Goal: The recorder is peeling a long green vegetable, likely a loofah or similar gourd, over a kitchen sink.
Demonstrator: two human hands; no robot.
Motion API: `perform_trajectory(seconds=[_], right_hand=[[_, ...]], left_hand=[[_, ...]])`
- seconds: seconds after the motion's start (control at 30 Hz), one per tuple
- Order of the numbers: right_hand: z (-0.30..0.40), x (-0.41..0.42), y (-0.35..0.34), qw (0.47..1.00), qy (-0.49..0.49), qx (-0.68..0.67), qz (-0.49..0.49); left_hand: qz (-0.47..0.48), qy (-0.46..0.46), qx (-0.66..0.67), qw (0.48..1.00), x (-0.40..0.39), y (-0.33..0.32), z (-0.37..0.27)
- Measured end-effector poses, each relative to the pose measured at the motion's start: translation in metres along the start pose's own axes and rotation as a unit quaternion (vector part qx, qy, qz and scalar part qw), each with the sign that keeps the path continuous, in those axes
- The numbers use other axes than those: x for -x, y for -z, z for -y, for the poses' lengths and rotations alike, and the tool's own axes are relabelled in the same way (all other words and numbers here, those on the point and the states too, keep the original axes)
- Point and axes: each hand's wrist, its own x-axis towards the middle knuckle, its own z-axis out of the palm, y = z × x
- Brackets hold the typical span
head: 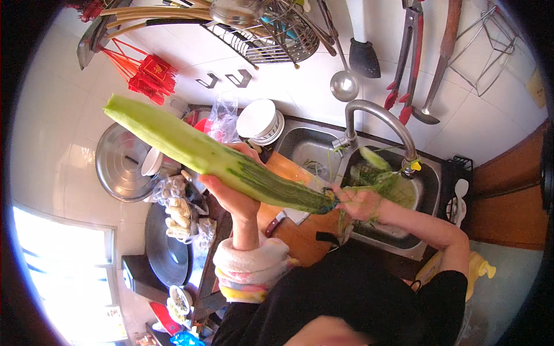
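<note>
A long green gourd (207,160) slants across the view. Its upper left part is peeled pale green, and dark striped skin covers the lower right part. My left hand (236,190) grips it around the middle from below, with the fingers partly hidden behind it. At the gourd's dark end is my right hand (357,203), its fingers bent by the tip; what they hold is unclear. Strips of green peel (378,184) hang behind this hand over the right sink basin. Under the gourd, a knife (275,222) lies on a wooden cutting board (307,242).
A steel faucet (383,110) arches over the double sink (426,216). White bowls (257,119) stand behind the board. To the left are a large metal lid (123,162), a wok (166,246) and bagged food (177,216). Utensils, including a ladle (345,85), hang on the tiled wall.
</note>
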Motion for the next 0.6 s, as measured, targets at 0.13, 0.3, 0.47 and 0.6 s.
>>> perform_trajectory(seconds=[0.13, 0.3, 0.47, 0.6], right_hand=[[-0.006, -0.044, 0.045, 0.984, 0.052, -0.058, -0.162], [0.021, -0.120, 0.134, 0.964, 0.057, -0.073, -0.250], [0.010, -0.052, 0.035, 0.980, 0.070, 0.013, -0.188], [-0.021, 0.009, -0.005, 0.998, 0.044, 0.048, -0.010]], left_hand=[[0.037, 0.005, 0.002, 0.999, 0.002, -0.004, -0.004], [-0.272, 0.008, 0.095, 0.958, 0.015, -0.077, -0.017], [0.019, -0.013, -0.057, 0.998, 0.009, -0.003, -0.003], [-0.033, 0.019, -0.007, 0.999, -0.009, 0.009, 0.009]])
